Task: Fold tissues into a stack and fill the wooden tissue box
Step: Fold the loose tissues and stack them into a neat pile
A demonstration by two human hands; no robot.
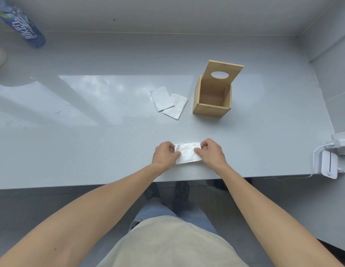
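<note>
Bright, even daylight — broad window glare on countertop (102,89); wide-angle bending at edges, slightly soft

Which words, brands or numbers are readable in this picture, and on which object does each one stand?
Blue packaged roll, far left: large white characters, too distorted to read.
White device, right edge of the counter: no readable mark.
Wooden tissue box, folded tissues: no text.

Only print visible is white lettering on the blue bottle (23,24) lying at the far left of the tabletop (90,132); the characters are too blurred and tilted to read. Nothing else carries legible text.
</note>
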